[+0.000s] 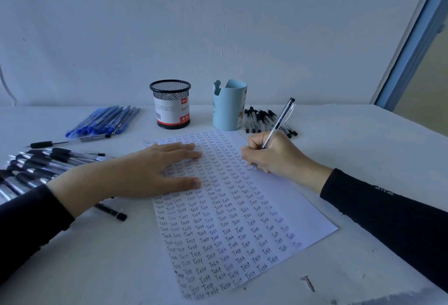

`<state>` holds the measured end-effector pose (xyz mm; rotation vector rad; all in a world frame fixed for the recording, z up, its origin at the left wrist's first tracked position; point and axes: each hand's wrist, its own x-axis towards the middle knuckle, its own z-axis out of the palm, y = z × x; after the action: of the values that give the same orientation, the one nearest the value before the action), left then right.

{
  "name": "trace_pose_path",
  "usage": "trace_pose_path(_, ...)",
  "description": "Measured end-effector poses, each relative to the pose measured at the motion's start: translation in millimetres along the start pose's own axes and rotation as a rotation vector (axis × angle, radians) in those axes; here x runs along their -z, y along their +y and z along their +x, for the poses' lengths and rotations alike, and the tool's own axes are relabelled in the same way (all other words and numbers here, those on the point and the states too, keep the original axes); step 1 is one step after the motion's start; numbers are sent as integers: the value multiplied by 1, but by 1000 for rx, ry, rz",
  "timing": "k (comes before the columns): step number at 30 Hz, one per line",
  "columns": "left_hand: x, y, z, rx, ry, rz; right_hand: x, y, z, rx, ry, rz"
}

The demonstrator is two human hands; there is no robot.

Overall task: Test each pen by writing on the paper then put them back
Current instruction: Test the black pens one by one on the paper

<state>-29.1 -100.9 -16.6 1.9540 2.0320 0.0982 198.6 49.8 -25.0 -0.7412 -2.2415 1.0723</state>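
Head view: right hand (274, 156) around pen (282, 118), tip on paper (242, 219); left hand (145, 171) flat.

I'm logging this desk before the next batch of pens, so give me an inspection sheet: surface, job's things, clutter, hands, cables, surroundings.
Surface: white table, scuffed near the front edge.
Job's things: paper covered in rows of "Test"; clear pen, tip on the paper; blue pens back left; dark-grip pens far left; black-capped pens beside the blue cup; mesh cup standing; no pens showing above either rim.
Clutter: small dark scrap near the front edge, cannot tell what.
Hands: left hand flat on the paper; right hand grips the clear pen.
Cables: nothing seen.
Surroundings: pale wall; window frame at right.
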Motion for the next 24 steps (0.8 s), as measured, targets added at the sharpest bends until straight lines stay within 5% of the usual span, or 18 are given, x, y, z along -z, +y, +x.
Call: trace_pose_path(24,-2,-2,1,-11,11,3,-1,7,4,-1,-32,-37)
